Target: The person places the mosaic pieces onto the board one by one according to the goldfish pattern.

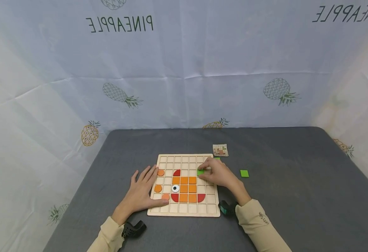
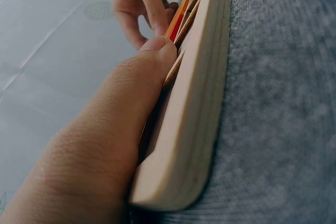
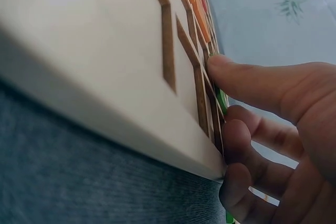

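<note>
A wooden grid board (image 1: 184,210) lies on the table, holding orange square tiles (image 1: 184,189), red quarter-round tiles (image 1: 201,198), orange discs (image 1: 158,188) and a white eye disc (image 1: 175,188). My left hand (image 1: 141,192) rests with spread fingers on the board's left edge, its thumb over the lower-left cells. Toward the upper right of the grid, my right hand (image 1: 218,172) pinches a green square tile (image 1: 200,172) between thumb and fingertips, at a cell. In the right wrist view that green tile (image 3: 222,100) shows only as a sliver beside the thumb.
Another green tile (image 1: 244,173) lies right of the board. A small patterned picture card (image 1: 220,150) sits behind the board's top right corner, with a green piece (image 1: 217,159) partly hidden by my right hand. Beyond the dark table (image 1: 281,150) hangs a pineapple-print curtain (image 1: 184,101).
</note>
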A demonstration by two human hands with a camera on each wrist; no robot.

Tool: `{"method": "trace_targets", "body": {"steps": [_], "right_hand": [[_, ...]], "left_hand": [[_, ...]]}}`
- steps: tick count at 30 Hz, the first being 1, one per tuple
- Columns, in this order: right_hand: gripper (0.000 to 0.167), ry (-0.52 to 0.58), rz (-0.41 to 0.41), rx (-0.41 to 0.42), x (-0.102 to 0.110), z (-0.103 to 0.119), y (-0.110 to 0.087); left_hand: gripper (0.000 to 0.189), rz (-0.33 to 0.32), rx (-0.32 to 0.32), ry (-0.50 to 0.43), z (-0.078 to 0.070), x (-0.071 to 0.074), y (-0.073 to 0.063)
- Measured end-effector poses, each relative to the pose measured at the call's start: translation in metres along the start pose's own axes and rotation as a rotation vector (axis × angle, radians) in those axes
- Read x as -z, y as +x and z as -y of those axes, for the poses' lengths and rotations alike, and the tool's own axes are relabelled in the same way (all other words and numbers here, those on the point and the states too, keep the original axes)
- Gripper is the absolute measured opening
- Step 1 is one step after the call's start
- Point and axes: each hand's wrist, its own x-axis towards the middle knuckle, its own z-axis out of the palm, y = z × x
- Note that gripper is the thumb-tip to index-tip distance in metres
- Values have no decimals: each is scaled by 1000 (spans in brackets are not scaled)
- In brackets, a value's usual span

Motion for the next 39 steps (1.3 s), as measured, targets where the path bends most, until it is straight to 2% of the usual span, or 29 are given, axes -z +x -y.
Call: {"method": "trace_targets", "body": {"steps": [6, 14, 19, 22, 29, 39], "right_hand": [[28, -8, 7, -4, 1, 1, -1], [31, -18, -32, -5, 8, -2, -2], [31, -55, -94, -1, 14, -6, -4], [30, -80, -139, -26, 20, -9, -6], [34, -87, -186, -77, 29, -20, -10], [39, -131, -140, -87, 29, -30, -11]], "left_hand": [[134, -14, -13, 8, 2, -2, 0], [133, -22, -16, 4, 2, -2, 0], [133, -20, -14, 4, 1, -1, 0], [133, -20, -12, 2, 0, -1, 0], [131, -23, -21, 9, 1, -1, 0], [133, -22, -15, 7, 2, -2, 0]]}}
